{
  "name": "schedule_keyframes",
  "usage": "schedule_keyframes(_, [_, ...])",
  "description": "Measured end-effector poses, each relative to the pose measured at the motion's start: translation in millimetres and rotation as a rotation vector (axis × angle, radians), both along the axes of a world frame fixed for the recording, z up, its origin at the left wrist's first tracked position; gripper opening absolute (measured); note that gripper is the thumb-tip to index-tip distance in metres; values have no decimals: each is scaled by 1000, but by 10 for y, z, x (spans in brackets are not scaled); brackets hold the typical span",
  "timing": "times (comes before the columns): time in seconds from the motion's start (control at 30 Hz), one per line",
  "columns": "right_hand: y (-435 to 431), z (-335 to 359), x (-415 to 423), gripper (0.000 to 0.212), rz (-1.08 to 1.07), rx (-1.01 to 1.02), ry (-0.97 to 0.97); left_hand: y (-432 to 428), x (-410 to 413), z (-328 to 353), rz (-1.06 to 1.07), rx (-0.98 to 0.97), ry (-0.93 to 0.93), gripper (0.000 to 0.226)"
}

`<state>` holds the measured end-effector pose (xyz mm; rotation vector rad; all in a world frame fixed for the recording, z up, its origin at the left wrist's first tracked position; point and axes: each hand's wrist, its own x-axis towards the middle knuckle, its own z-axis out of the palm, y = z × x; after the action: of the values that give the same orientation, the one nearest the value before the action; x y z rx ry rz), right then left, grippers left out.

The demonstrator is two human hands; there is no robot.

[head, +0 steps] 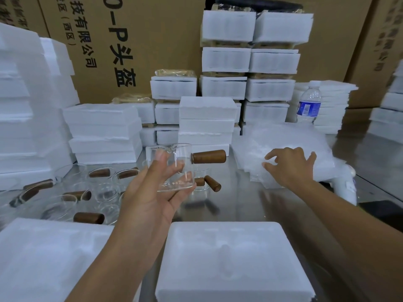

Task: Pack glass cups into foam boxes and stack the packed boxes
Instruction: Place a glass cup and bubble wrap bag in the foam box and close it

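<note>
My left hand (pixel 152 192) grips a clear glass cup (pixel 174 168) above the table, tilted, its brown wooden handle pointing right. My right hand (pixel 290 168) is on a pile of clear plastic bags (pixel 283 140) at the right, thumb and forefinger pinching at the top bag. An open white foam box (pixel 231 258) with moulded hollows lies at the front, between my forearms. Another foam piece (pixel 48 258) lies at the front left. Several more glass cups (pixel 72 199) with wooden handles stand on the steel table to the left.
Stacks of white foam boxes (pixel 207 123) fill the back and the left side. Taller packed stacks (pixel 250 62) rise against brown cartons behind. A water bottle (pixel 309 103) stands at the right beside thin foam sheets (pixel 331 105). The steel table (pixel 250 205) shows between hands.
</note>
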<state>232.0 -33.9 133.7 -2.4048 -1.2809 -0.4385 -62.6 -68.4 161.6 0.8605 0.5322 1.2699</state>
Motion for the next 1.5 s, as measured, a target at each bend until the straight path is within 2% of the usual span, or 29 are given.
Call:
schedule_keyframes(0.13, [3, 10, 20, 14, 6, -7, -44, -6, 7, 6, 3, 3, 8, 66])
schedule_keyframes(0.3, [21, -41, 63, 23, 16, -52, -125, -5, 9, 3, -2, 0, 6, 66])
schedule_keyframes(0.43, [14, -106, 99, 18, 12, -77, -162, -1, 7, 9, -4, 5, 0, 72])
schedule_keyframes(0.57, [-7, -64, 85, 17, 14, 0, -134, 4, -2, 15, -11, 13, -3, 75])
schedule_keyframes(0.67, [-53, 65, 19, 18, 66, 134, -155, -1, -8, 24, -7, 24, -14, 74])
schedule_keyframes(0.77, [-140, 241, -178, 16, 235, 284, -202, -18, -13, 60, -12, 49, -24, 72])
schedule_keyframes(0.87, [-304, 401, -554, 8, 470, 311, -205, -44, -28, 93, -22, 73, -57, 67])
schedule_keyframes(0.93, [-470, 441, -836, 3, 625, 241, -160, -43, -44, 104, -36, 104, -93, 60])
schedule_keyframes(1.0, [-669, 429, -1097, 10, 760, 130, -59, -30, -67, 113, -52, 131, -142, 55])
schedule_keyframes(1.17, [-948, 242, -1471, 7, 1018, -106, 154, 20, -108, 89, -85, 171, -197, 72])
schedule_keyframes(1.27, [-960, 133, -1472, 15, 1097, -171, 266, 19, -82, 45, -55, 188, -135, 51])
schedule_keyframes(1.33, [-952, 149, -1380, 12, 1084, -54, 372, 24, -58, 20, -39, 202, -72, 40])
schedule_keyframes(1.4, [-946, 177, -1237, 17, 1002, 203, 498, 26, -44, 16, -28, 226, -4, 37])
schedule_keyframes(1.5, [-931, 169, -1045, 37, 882, 482, 587, 14, -29, 0, -36, 303, 155, 57])
